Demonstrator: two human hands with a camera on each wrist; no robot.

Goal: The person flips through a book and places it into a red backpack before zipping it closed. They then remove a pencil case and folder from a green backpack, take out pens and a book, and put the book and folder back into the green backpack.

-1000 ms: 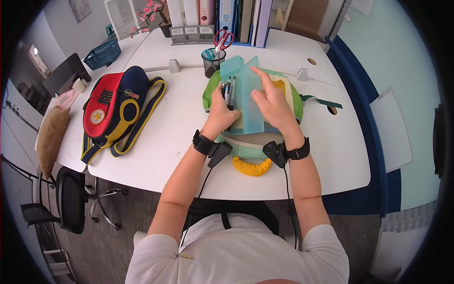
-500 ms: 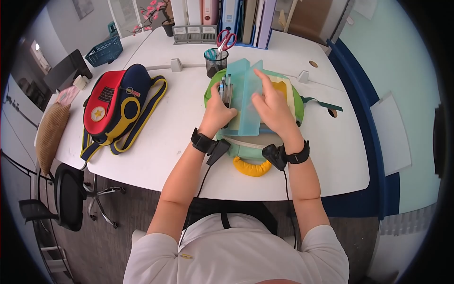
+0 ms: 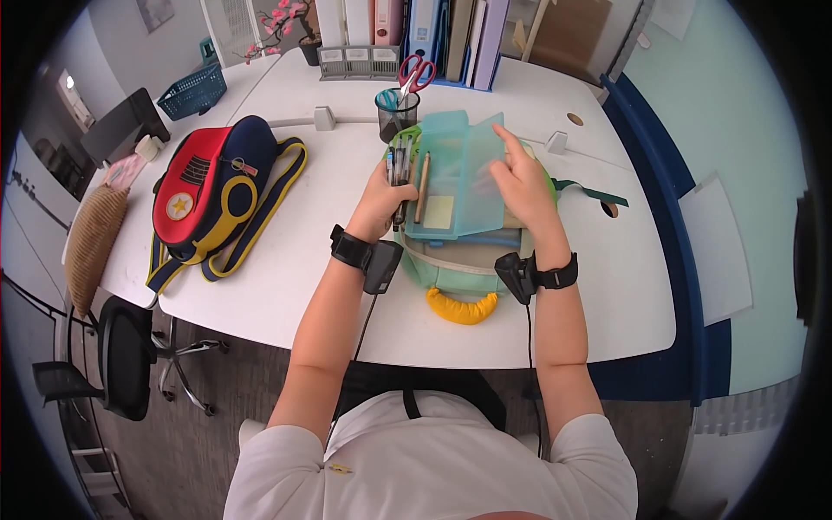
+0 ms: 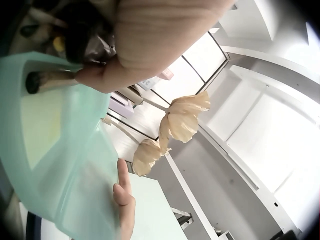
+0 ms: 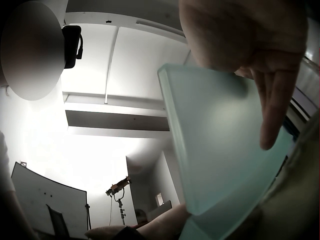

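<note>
A translucent blue-green pencil case point(image 3: 451, 156) stands with its lid raised over a green backpack point(image 3: 446, 279). At the case's left side my left hand point(image 3: 377, 201) grips several pens point(image 3: 399, 165) in a bundle, thumb across them. A wooden pencil point(image 3: 422, 189) and a pale yellow sticky-note pad point(image 3: 439, 211) lie inside the case. My right hand point(image 3: 527, 184) holds the lid by its free edge, index finger stretched along it. In the right wrist view the lid point(image 5: 215, 135) covers part of that hand's fingers.
To the left lies a red and navy backpack point(image 3: 204, 195) with yellow-edged straps. Behind the case stand a mesh pen cup point(image 3: 397, 117) with scissors point(image 3: 418, 74) and a row of binders point(image 3: 422, 35). A blue basket point(image 3: 192, 94) sits at the back left.
My left hand has moved left, bringing the pens to the case's side and exposing the pencil and sticky notes. The case has tilted flatter and its lid has swung right with my right hand.
</note>
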